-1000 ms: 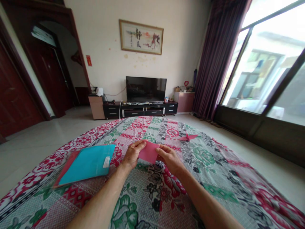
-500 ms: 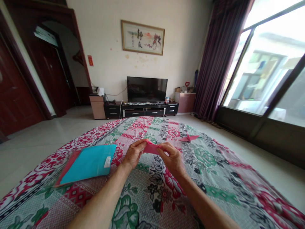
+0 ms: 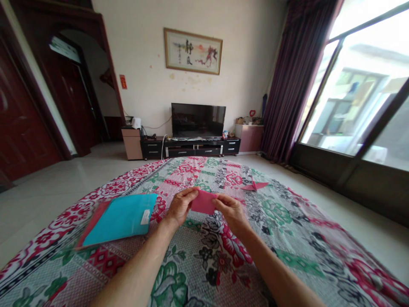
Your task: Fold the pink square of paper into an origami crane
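Observation:
A small folded piece of pink paper (image 3: 203,203) is held up between my two hands, above the patterned cloth. My left hand (image 3: 182,204) pinches its left edge between thumb and fingers. The right edge is in the closed fingers of my right hand (image 3: 230,209). Beyond my right hand lies a folded pink paper crane (image 3: 254,186) with its wings spread. To the left of my left hand rests a packet of blue paper (image 3: 121,218) with a white label, and red paper (image 3: 93,226) shows from under it.
A flowered cloth (image 3: 179,277) covers the large round table. Past its far edge stand a black TV cabinet (image 3: 194,148) and a television (image 3: 198,121). A dark curtain (image 3: 284,85) and a large window (image 3: 351,98) are on the right, a red door (image 3: 25,106) on the left.
The pink paper has tilted so that more of its flat face shows, reaching lower between my hands. Both hands keep their pinch and have barely moved.

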{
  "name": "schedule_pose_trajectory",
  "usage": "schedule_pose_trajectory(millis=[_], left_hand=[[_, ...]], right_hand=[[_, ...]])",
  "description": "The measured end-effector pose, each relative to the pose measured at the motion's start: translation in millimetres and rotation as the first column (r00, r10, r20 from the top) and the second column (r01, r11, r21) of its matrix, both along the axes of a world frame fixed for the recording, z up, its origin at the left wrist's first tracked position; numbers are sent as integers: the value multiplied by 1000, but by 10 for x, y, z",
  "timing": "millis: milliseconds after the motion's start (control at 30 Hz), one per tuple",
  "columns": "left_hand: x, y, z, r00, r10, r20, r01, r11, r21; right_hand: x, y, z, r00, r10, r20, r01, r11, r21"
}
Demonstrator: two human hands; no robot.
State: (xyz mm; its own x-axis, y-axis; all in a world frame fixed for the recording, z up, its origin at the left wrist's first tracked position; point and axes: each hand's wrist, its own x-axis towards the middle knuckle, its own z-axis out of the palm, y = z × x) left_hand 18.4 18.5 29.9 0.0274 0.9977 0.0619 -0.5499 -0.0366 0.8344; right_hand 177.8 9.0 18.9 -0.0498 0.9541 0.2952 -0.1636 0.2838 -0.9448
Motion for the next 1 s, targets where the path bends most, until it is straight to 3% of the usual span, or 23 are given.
schedule_pose_trajectory(millis=[167,400,633,1000], left_hand=[[11,2,-5,999,-7,-44,7,1000,4],[23,27,-53,983,49,-178,-41,998,45],[45,1,-37,914,208,-349,-176,977,121],[45,-18,-16,916,128,-381,-105,991,80]], right_hand=[[18,14,-11,986,74,-147,-94,986,-138],[25,16,-31,969,155,-190,-189,966,-177],[38,-4,-11,972,218,-92,-230,959,-164],[72,33,-64,971,229,69,-214,961,-177]])
